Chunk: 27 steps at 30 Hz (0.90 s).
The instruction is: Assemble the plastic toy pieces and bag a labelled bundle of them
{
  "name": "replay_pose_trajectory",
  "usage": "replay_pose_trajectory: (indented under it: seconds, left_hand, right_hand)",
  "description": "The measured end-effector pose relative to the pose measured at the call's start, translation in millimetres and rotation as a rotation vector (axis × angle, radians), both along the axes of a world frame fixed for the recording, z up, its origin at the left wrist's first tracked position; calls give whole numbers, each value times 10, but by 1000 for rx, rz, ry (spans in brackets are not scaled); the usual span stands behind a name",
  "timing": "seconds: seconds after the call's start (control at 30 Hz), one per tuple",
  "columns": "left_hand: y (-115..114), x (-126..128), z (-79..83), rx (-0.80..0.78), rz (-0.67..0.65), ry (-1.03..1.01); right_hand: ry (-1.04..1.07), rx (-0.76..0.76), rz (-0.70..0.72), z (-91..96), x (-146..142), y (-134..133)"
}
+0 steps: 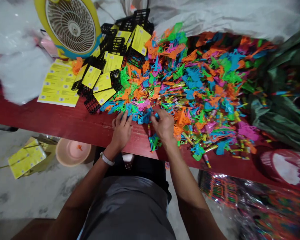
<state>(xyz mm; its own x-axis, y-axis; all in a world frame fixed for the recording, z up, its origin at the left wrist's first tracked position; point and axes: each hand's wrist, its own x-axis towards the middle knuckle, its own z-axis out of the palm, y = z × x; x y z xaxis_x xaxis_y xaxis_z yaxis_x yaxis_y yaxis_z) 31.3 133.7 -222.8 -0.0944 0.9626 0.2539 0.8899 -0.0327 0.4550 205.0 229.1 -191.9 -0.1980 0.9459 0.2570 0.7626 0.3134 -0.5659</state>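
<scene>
A heap of small bright plastic pieces (190,80), in orange, green, blue and pink, covers much of the red table (95,125). At the heap's near edge my left hand (121,130) lies with its fingers stretched out, fingertips touching blue pieces. To its right, my right hand (164,126) is closed, with thumb and fingers pinching a blue plastic piece (156,115) that they partly cover. Just below that hand lie a green and blue piece (154,142) and a thin striped stick (149,130).
Black plastic racks with yellow cards (102,81) are stacked left of the heap, near a yellow fan (73,28) and a yellow printed sheet (57,83). A red basket (270,163) stands at right. Below are a pink basin (73,160) and bagged pieces (265,206).
</scene>
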Motion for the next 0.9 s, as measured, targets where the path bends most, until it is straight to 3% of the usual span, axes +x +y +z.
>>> replay_pose_trajectory:
  seconds: [0.1,0.2,0.27,0.33,0.43,0.57,0.7,0.9]
  left_hand:
    - [-57,47,90,70,41,-164]
    - [-92,116,175,105,51,-429]
    - [-91,140,221,28,19,-633]
    - [-82,142,264,-149,-62,-845]
    - [-86,134,320,-346,-78,-1115]
    - [-153,155,326,-288,96,-1350]
    - [-244,183,231,-281,162,-1566]
    - [-320,218,146,-246,217,-1566]
  right_hand:
    - [312,19,-93,6,65,-116]
    - [525,-200,-13,27,93,-260]
    - [534,-357,170,60,101,-322]
    - [498,-418,323,99,99,-345]
    - [479,-362,344,122,88,-358]
    - [451,-308,257,26,105,-484]
    - [398,-330,343,-142,139,-708]
    - [426,-326,382,-269,91,-862]
